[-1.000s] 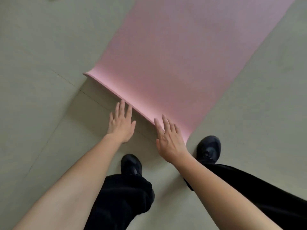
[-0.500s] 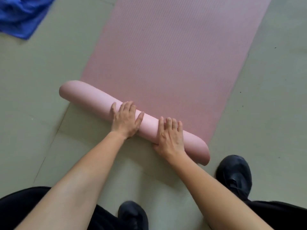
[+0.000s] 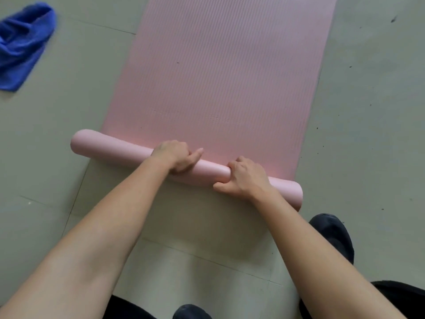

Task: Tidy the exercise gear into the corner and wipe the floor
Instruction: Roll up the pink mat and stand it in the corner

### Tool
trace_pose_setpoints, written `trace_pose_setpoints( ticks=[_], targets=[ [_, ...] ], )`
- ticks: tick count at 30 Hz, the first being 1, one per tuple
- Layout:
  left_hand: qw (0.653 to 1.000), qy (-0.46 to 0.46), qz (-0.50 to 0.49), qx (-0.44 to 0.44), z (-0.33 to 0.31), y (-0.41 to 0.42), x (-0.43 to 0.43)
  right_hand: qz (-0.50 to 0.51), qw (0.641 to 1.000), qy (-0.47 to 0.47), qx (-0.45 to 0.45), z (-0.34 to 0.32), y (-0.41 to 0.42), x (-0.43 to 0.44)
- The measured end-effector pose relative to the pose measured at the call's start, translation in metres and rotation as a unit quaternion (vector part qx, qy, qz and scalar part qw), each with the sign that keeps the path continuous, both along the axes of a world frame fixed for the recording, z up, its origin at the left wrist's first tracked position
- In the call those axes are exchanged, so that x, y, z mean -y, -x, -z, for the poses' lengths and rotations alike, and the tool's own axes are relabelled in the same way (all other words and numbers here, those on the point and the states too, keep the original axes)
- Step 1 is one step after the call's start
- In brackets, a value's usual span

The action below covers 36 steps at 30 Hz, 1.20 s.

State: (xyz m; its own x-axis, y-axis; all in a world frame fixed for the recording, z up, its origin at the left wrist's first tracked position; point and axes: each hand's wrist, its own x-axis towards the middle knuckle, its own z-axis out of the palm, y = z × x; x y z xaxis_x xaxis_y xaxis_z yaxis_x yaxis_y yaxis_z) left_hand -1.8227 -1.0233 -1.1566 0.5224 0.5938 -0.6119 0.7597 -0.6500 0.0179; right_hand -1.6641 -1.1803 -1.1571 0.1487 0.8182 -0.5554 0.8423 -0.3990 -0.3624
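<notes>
A pink exercise mat (image 3: 220, 72) lies flat on the floor and runs away from me. Its near end is wound into a roll (image 3: 110, 147) lying slantwise across the mat's width. My left hand (image 3: 176, 156) grips the roll near its middle, fingers curled over the top. My right hand (image 3: 246, 178) grips it further right, thumb under the near side. A crumpled blue cloth (image 3: 21, 44) lies on the floor at the far left.
The grey-green tiled floor (image 3: 368, 100) surrounds the mat and carries small dark specks at the right. My black shoes (image 3: 333, 236) stand close behind the roll, with a second toe (image 3: 192, 311) at the bottom edge.
The mat's end went from flat to a roll, and the roll has advanced up the mat. My fingers went from flat on top to curled around it.
</notes>
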Motion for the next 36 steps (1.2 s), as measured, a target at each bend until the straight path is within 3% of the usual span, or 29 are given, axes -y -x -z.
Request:
trace_pose_setpoints(
  ticks=[6, 9, 12, 15, 19, 21, 23, 26, 29, 34, 36],
  targets=[
    [0.977, -0.151, 0.046, 0.144, -0.002, -0.004, 0.002, 0.091, 0.993, 0.074, -0.017, -0.022, -0.043, -0.044],
    [0.980, -0.154, 0.075, 0.101, 0.002, 0.000, 0.007, 0.092, 0.990, 0.099, 0.030, -0.024, -0.052, -0.055],
    [0.983, -0.154, 0.050, 0.082, 0.004, -0.019, -0.002, 0.100, 0.989, -0.005, 0.109, -0.012, -0.026, -0.043],
    [0.984, -0.149, 0.043, 0.084, 0.001, -0.042, -0.019, 0.090, 0.985, -0.088, 0.117, -0.001, -0.001, -0.014],
    [0.998, -0.052, 0.020, 0.041, -0.006, -0.059, -0.038, 0.004, 0.990, -0.010, 0.143, -0.005, -0.008, -0.003],
    [1.000, -0.015, 0.009, 0.009, -0.008, -0.061, -0.040, 0.007, 0.994, -0.003, 0.107, -0.011, -0.027, -0.014],
    [1.000, 0.011, 0.002, 0.010, -0.007, -0.058, -0.038, 0.017, 0.999, 0.031, 0.016, -0.017, -0.051, -0.025],
    [0.990, -0.048, 0.021, 0.134, -0.007, -0.050, -0.023, 0.057, 0.990, 0.100, -0.081, -0.021, -0.080, -0.032],
    [0.972, -0.125, 0.037, 0.194, -0.007, -0.038, -0.003, 0.091, 0.996, 0.023, -0.011, -0.014, -0.094, -0.026],
    [0.980, -0.152, 0.057, 0.117, 0.005, -0.033, 0.011, 0.087, 0.987, -0.058, 0.119, -0.004, -0.057, -0.002],
    [0.977, -0.172, 0.048, 0.119, 0.000, -0.043, 0.004, 0.110, 0.975, -0.133, 0.140, 0.001, -0.033, 0.009]
  ],
)
